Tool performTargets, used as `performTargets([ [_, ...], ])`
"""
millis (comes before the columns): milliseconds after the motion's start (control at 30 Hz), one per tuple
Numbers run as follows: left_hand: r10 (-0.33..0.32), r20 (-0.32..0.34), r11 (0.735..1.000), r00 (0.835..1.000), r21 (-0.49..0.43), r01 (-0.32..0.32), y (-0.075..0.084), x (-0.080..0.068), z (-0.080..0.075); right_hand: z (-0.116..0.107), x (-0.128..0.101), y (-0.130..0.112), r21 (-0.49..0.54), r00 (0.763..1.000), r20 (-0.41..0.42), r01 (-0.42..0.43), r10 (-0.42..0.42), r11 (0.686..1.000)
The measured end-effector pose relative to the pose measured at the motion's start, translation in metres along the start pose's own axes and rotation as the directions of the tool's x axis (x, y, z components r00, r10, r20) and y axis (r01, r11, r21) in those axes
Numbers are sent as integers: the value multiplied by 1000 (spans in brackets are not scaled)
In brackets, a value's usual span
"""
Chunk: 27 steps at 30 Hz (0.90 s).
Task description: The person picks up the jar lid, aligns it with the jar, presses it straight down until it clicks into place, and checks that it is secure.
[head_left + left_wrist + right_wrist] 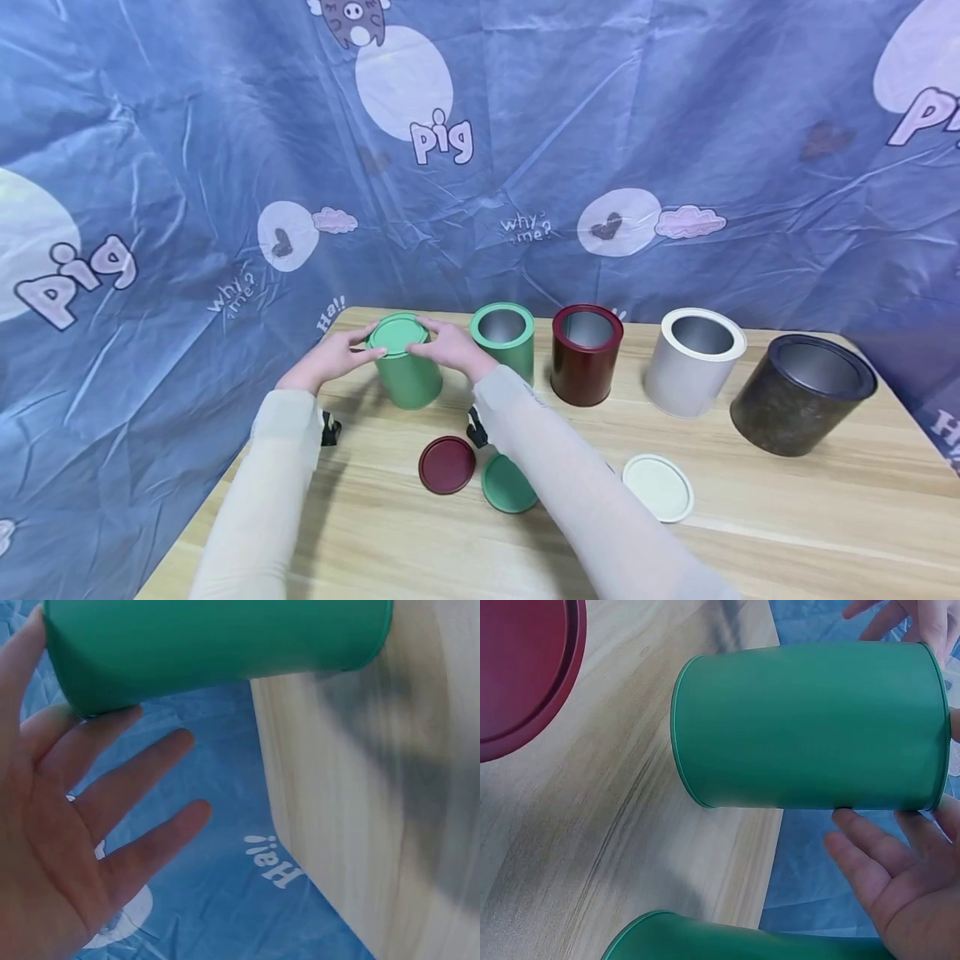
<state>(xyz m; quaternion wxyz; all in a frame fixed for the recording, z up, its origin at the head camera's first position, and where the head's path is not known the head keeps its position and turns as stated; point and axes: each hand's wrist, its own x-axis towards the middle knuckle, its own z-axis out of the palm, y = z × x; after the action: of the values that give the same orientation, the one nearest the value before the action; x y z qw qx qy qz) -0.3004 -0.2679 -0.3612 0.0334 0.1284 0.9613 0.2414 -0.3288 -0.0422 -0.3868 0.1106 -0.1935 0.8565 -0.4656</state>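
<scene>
A green can (411, 379) with a light green lid (399, 335) on top stands upright near the table's back left. My left hand (333, 358) holds its rim from the left, thumb and forefinger at the lid's edge. In the left wrist view the other fingers (154, 776) spread below the can. From the right, my right hand (447, 344) holds the same rim with its thumb over the lid. Its fingertips (847, 821) touch the can's side in the right wrist view. The lid sits level on the can.
Right of it stand an open green can (517, 358), a dark red can (583, 367), a white can (684, 379) and a tilted-looking black can (780, 408). Nearer lie a dark red lid (447, 465), a green lid (506, 485) partly under the right sleeve, and a white lid (658, 489).
</scene>
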Motion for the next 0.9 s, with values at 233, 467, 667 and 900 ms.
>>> performTargets([
  [233,15,9,1000,1000,23,-15,1,-1,-1,0,-1,-1,5,1000,1,1,-1,1000],
  [467,15,5,999,1000,29,-15,1,-2,1,2,-4,1,6,1000,6,1,-1,1000],
  [667,39,7,999,999,23,-39,1,-3,0,2,-5,-1,30,1000,1,-7,7,1000],
  [900,25,32,1000,999,-2,-25,5,-3,-5,2,-3,-2,19,1000,4,-1,1,1000],
])
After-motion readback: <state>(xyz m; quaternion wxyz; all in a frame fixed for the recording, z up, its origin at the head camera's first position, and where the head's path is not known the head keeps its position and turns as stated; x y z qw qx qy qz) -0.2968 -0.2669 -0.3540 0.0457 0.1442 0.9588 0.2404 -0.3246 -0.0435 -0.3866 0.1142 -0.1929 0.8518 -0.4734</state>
